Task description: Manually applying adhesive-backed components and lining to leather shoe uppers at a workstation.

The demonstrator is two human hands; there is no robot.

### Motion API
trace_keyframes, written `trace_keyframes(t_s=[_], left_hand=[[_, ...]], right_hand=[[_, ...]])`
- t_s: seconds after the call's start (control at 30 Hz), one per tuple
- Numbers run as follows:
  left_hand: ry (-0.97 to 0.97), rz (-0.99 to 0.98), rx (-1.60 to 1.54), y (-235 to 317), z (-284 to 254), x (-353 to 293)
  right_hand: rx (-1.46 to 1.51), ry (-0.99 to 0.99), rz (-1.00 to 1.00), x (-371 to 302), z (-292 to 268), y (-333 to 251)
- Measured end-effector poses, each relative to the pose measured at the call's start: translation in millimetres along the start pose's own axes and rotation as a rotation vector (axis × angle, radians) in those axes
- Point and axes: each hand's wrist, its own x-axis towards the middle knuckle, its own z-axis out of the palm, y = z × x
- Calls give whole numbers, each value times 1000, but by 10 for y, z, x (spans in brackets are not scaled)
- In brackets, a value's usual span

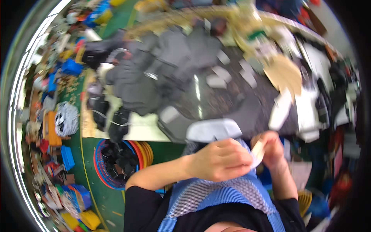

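In front of my apron, both hands are raised close together near the table's front edge. My right hand (271,150) pinches a small pale cream strip (258,152); its exact kind is blurred. My left hand (227,159) is closed, its curled fingertips at the strip's other end. Just beyond my left hand, a light grey rounded flat piece (213,130) lies at the table edge. Dark grey cut sheet pieces (244,115) lie around it. Farther on the dark table top (201,96) are several small light grey pieces (221,73).
Stacks of dark grey cut pieces (141,87) cover the table's left half. Tan sheets (284,73) and a white elongated piece (280,110) lie at right. Left of me on the green floor, a round basket (98,170) holds dark scraps. Bins and bags crowd the far left.
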Motion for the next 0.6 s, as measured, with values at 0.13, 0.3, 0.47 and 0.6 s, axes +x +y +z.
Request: trace_keyframes(t_s=[0.13,0.3,0.47,0.6], left_hand=[[79,-578,-351,-94,-175,41],[154,-1167,-970,-514,144,-100],[47,-1287,-977,-807,399,35],[45,-1174,-489,-1197,642,156]], right_hand=[[-506,407,173,-779,-1359,-206],[-1505,524,837,-1051,-1257,-226],[-653,298,197,67,-79,-427],[-884,376,188,530,-233,-397]])
